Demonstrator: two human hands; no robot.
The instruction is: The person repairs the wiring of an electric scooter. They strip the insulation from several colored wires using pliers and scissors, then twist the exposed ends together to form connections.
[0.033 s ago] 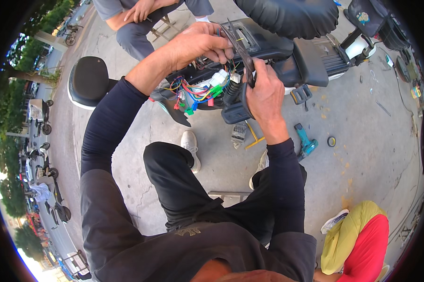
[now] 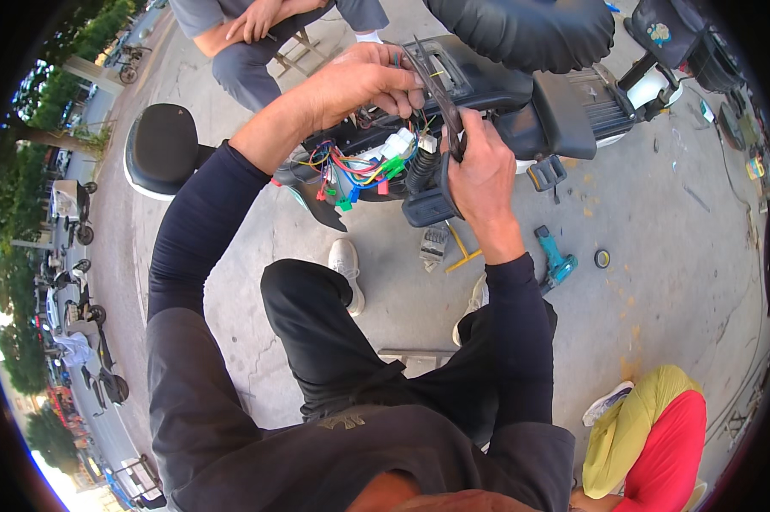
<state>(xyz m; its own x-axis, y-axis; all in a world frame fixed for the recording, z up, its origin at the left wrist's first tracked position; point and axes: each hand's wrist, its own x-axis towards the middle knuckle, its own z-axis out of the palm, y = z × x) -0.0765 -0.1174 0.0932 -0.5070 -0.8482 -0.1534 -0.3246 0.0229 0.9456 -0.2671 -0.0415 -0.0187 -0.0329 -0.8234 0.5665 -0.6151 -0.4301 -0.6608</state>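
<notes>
An electric scooter lies opened in front of me, its black body (image 2: 521,94) raised to about chest height. A bundle of coloured wires (image 2: 363,171) with white and green plugs spills out of it. My left hand (image 2: 363,85) reaches in from above and pinches thin wires at the top of the bundle. Just to the right of the wires, my right hand (image 2: 479,171) grips a long black plier-like tool (image 2: 436,85) whose tip points up toward my left fingers. The two hands are almost touching.
A black seat (image 2: 163,145) lies at left. A teal cordless drill (image 2: 555,260), a tape roll (image 2: 602,258) and a yellow-handled tool (image 2: 462,252) lie on the concrete. One person sits beyond the scooter (image 2: 257,34); another in yellow and red crouches at lower right (image 2: 649,427).
</notes>
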